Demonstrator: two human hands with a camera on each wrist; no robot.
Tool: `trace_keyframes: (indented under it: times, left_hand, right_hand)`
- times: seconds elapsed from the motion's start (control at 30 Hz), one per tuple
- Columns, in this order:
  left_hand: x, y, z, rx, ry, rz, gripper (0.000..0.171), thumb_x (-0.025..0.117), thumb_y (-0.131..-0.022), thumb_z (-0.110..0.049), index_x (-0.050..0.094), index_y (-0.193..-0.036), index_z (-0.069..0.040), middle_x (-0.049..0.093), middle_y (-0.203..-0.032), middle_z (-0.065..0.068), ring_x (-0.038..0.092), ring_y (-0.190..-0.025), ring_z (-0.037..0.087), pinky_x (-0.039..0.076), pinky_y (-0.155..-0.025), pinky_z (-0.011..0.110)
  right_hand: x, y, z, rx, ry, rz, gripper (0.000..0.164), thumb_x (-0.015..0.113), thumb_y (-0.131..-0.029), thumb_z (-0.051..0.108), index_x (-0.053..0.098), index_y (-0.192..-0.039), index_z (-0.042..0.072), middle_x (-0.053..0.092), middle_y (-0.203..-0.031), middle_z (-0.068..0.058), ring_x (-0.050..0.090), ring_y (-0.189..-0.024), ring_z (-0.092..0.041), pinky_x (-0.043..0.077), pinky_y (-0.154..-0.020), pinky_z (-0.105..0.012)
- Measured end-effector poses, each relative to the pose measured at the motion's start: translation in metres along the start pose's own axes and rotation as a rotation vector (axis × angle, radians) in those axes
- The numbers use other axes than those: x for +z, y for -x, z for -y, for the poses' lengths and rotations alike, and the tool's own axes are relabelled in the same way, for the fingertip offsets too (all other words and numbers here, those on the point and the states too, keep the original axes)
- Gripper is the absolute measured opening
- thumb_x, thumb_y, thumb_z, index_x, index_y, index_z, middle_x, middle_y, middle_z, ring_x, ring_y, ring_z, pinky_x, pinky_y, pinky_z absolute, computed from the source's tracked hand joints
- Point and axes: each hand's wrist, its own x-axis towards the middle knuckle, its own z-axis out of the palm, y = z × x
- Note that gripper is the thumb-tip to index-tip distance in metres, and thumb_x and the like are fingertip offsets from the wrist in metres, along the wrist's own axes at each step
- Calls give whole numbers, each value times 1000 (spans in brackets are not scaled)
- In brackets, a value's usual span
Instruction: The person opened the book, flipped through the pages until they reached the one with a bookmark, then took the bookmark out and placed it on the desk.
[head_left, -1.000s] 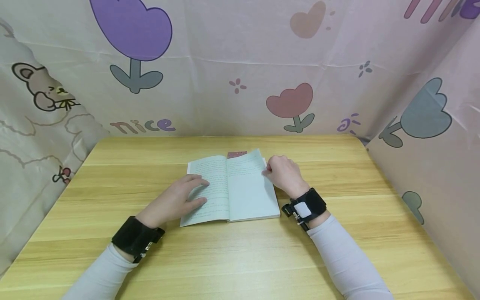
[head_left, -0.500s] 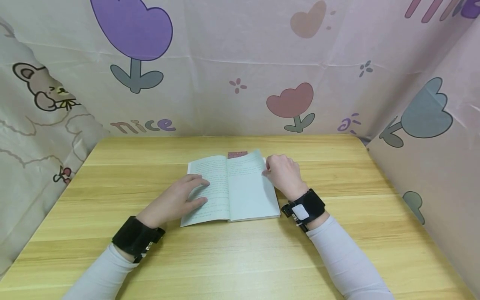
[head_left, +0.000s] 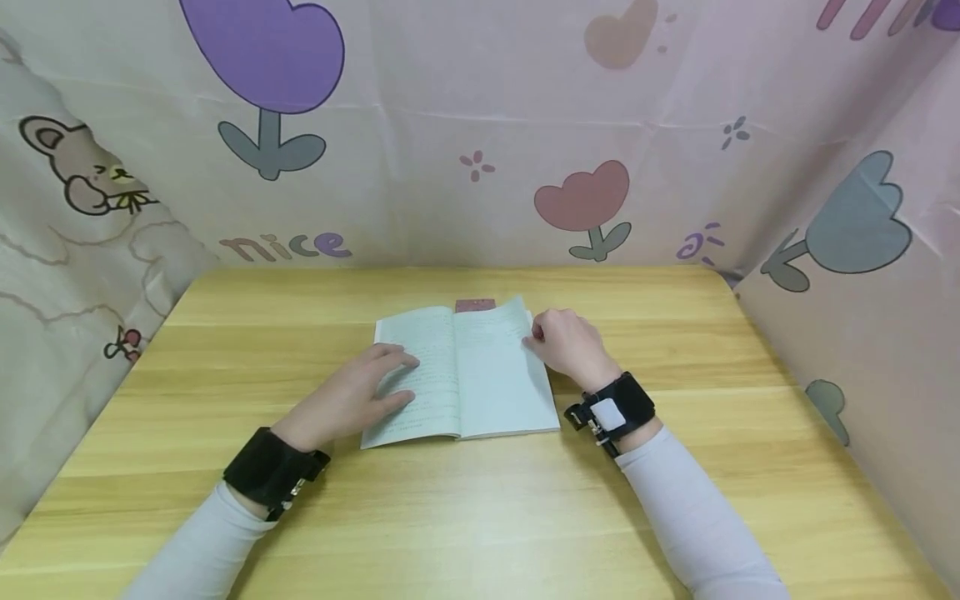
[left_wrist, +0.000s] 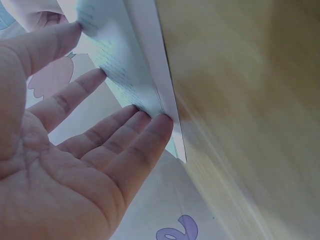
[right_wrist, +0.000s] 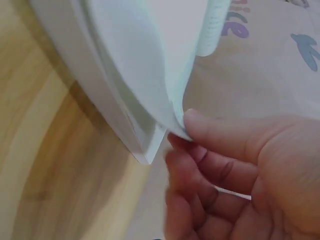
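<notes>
An open book (head_left: pixel 495 383) with pale green pages lies on the wooden table, text on its left page and mostly blank paper on its right. My left hand (head_left: pixel 360 392) rests on the left page with fingers spread and nearly straight; in the left wrist view its fingertips (left_wrist: pixel 162 125) touch the page near the outer edge. At the upper right edge, my right hand (head_left: pixel 568 343) pinches a page between thumb and index finger. The right wrist view shows that page (right_wrist: pixel 135 60) lifted and curved away from the pages (right_wrist: pixel 75 65) below, with the other fingers curled under the thumb.
A dark red piece (head_left: pixel 475 305) sticks out from behind the book's top edge. The wooden table (head_left: pixel 480 508) extends on all sides. Printed cloth (head_left: pixel 420 192) hangs at the back, left and right of the table. Both wrists wear black straps (head_left: pixel 628 407).
The head view has tilted very slightly, shifting the scene up a few pixels. Both hands keep their places on the book, and the right hand still pinches the page.
</notes>
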Motion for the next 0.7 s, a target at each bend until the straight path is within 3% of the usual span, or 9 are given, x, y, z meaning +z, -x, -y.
trace_keyframes:
  times: [0.27, 0.53, 0.7]
  left_hand:
    - [-2, -1, 1, 12, 0, -7, 45, 71, -87, -28, 61, -126, -7, 52, -128, 9, 51, -112, 22, 45, -93, 41]
    - [-1, -2, 1, 21, 16, -29, 35, 74, -85, -25, 67, -116, -11, 56, -116, 2, 53, -100, 18, 48, -85, 36]
    - [-2, -4, -2, 27, 32, -44, 23, 75, -84, -21, 70, -105, -14, 58, -107, -3, 54, -91, 16, 49, -78, 30]
  right_hand:
    - [-9, -3, -1, -39, -127, 74, 42, 48, -102, 30, 54, -65, 11, 33, -54, 2, 35, -47, -13, 29, -47, -26]
    - [-17, -1, 7, -107, -237, 27, 52, 45, -103, 34, 37, -56, 14, 26, -50, 4, 27, -43, -11, 25, -45, -26]
    - [-24, 1, 17, -128, -279, -9, 51, 40, -105, 35, 39, -59, 13, 29, -51, 3, 28, -45, -12, 27, -45, -27]
